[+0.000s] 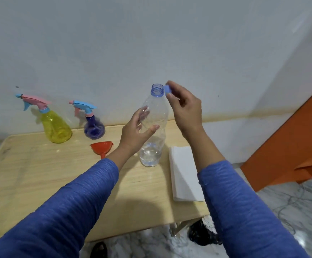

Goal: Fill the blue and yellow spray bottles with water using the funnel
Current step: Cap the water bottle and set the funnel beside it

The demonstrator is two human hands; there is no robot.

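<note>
A clear plastic water bottle [156, 116] stands on the wooden table [39, 175], uncapped, with a little water at its bottom. My left hand [134, 133] curls around its middle. My right hand [185, 107] pinches the blue cap [168, 90] just right of the bottle's mouth. The yellow spray bottle [55, 125] with a pink and blue trigger head stands at the back left. Right of it is the smaller blue spray bottle [94, 127], its head screwed on. The orange funnel [101, 147] lies on its side in front of the blue bottle.
A stack of white paper napkins [185, 175] lies on the table's right side. A pale wall rises behind the table. An orange panel [291, 146] leans at the right. Marble floor [291, 205] and a dark bag [201, 233] sit below the table's right corner.
</note>
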